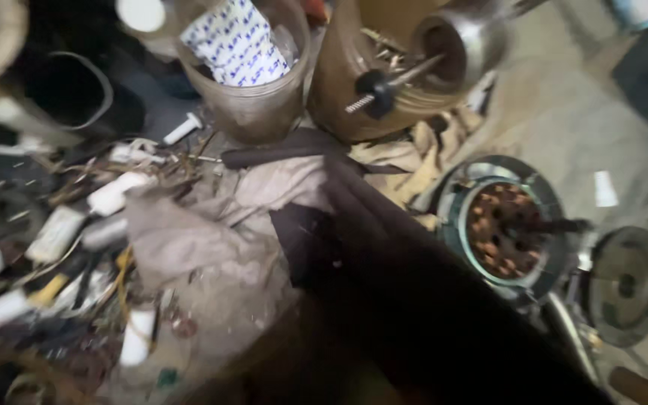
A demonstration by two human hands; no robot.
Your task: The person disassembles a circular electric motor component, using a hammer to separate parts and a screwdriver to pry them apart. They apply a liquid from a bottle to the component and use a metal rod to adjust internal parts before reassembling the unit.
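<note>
One hand [369, 225] reaches in from the lower middle, dark and blurred, its fingers stretched out flat and together over a crumpled brown cloth [211, 232] — it rests on or just above the cloth, clamped on nothing that shows; which hand it is I cannot tell, and no other hand is in view. The cloth lies in the middle of the cluttered worktop, between a heap of white tubes and wire scraps [76, 240] on the left and an open motor with copper windings [505, 229] on the right. The risk, as I judge it, lies in that crowding: a pull on the cloth could drag loose bits along with it, or sweep them toward the motor's windings. Just behind stand a plastic jar [253, 82] and a round metal housing with a threaded rod [391, 82] sticking out — a careless lift could catch on that rod or tip the jar.
</note>
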